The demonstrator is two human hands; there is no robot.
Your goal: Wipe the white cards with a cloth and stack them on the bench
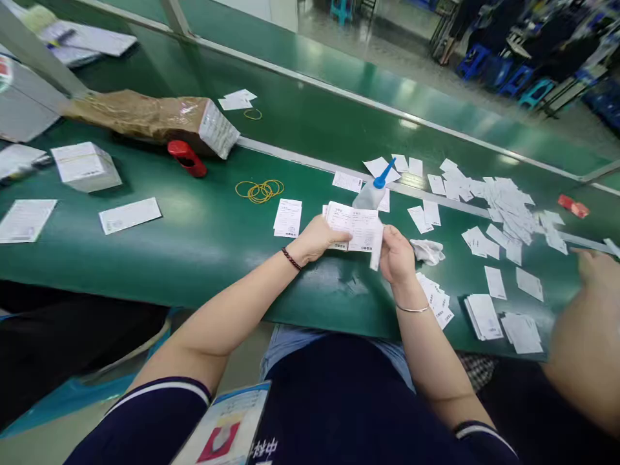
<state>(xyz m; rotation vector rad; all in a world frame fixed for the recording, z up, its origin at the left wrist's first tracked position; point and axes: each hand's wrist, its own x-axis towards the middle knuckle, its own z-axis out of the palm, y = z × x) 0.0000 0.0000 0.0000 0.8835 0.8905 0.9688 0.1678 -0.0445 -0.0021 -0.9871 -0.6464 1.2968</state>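
Observation:
My left hand [317,240] is closed on printed white cards [361,226], thumb across their front. At their right edge, my right hand [397,255] pinches a narrow white strip [376,250] that hangs down; whether it is joined to the cards I cannot tell. Just behind the cards is a translucent squeeze bottle [369,196] with a blue nozzle, its lower part hidden. A small stack of printed cards [288,218] lies left of my left hand. Beside my right wrist are a crumpled white cloth [428,251] and a fanned pile of cards [436,300].
Scattered cards [508,206] cover the green table's [217,258] right side, where a co-worker's hand [595,268] reaches in. Yellow rubber bands [261,191], a red tool [187,158], a brown-paper-wrapped bundle [145,119] and a banded card block [86,166] lie to the left.

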